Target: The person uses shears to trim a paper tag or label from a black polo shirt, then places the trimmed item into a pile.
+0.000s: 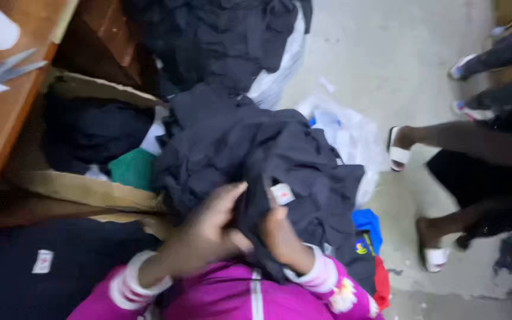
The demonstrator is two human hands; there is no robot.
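Both hands buried in a dark garment (256, 148), bunched up and heaped over the lap and spilling across a cardboard box (84, 189). Left hand (205, 228) pinching a fold of the cloth, right hand (280, 234) clamped on the same fold just beside it, close together with thumbs nearly touching. Small white label (282, 194) showing on the fabric right above the right hand. Pink sleeves with white cuffs (321, 275) down at the bottom. Inside the box, more dark cloth plus a bit of green fabric (133, 169). Another dark pile (220, 35) further up, with white plastic bags (351, 133) beside it on the grey floor (386, 53). Scissors (4, 74) on the wooden table (1, 124) at left. Off to the right, somebody's feet in white sandals (399, 151), well apart from the hands.
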